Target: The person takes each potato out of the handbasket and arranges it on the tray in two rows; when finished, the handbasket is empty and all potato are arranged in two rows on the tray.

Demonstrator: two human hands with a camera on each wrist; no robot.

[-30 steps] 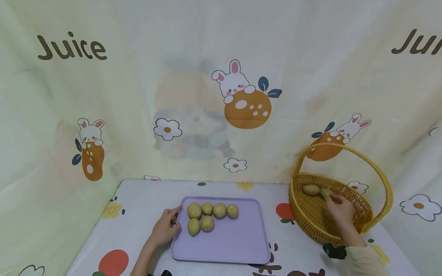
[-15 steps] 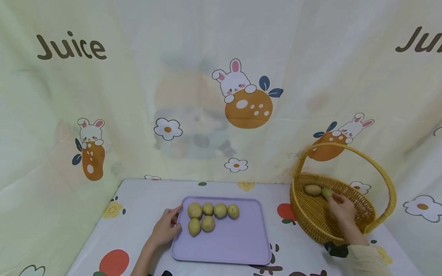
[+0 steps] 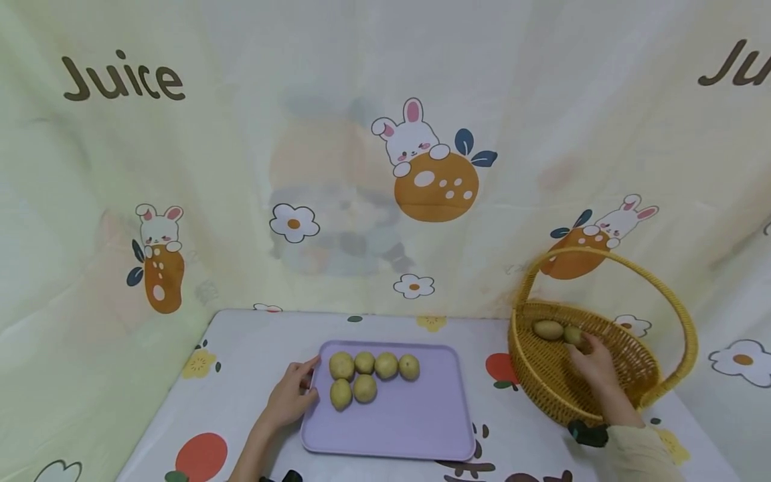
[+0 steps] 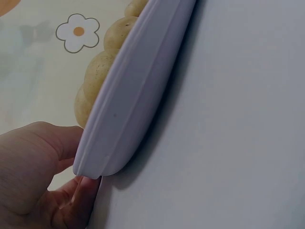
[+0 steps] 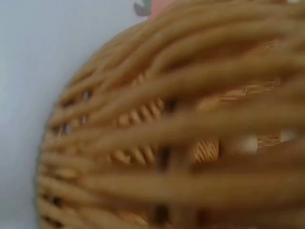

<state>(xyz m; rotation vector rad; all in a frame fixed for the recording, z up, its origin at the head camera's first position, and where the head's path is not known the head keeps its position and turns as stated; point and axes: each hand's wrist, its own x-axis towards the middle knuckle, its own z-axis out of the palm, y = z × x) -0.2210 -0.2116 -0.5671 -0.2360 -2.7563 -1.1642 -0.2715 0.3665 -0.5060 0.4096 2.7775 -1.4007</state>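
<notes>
A lilac tray (image 3: 415,422) lies on the table with several potatoes (image 3: 365,388) in two rows at its upper left. My left hand (image 3: 288,396) rests against the tray's left edge, thumb and fingertips touching the rim; the left wrist view shows this hand (image 4: 35,167) at one end of the tray's side wall (image 4: 128,90). My right hand (image 3: 596,368) reaches into a yellow wicker basket (image 3: 542,395) and pinches a potato (image 3: 573,335) at the back. Beside it lies another potato (image 3: 548,330). The right wrist view is filled by the blurred basket weave (image 5: 171,119), hiding the fingers.
The basket's tall arched handle (image 3: 656,284) rises above the right forearm. A patterned cloth (image 3: 494,428) covers the table, and a printed curtain (image 3: 337,167) hangs behind it. Dark straps or devices (image 3: 587,434) sit at both wrists.
In the basket, the potato at my right fingertips has turned slightly, and the fingers have shifted around it. My left hand and the tray keep their places; the head view has shifted slightly.
</notes>
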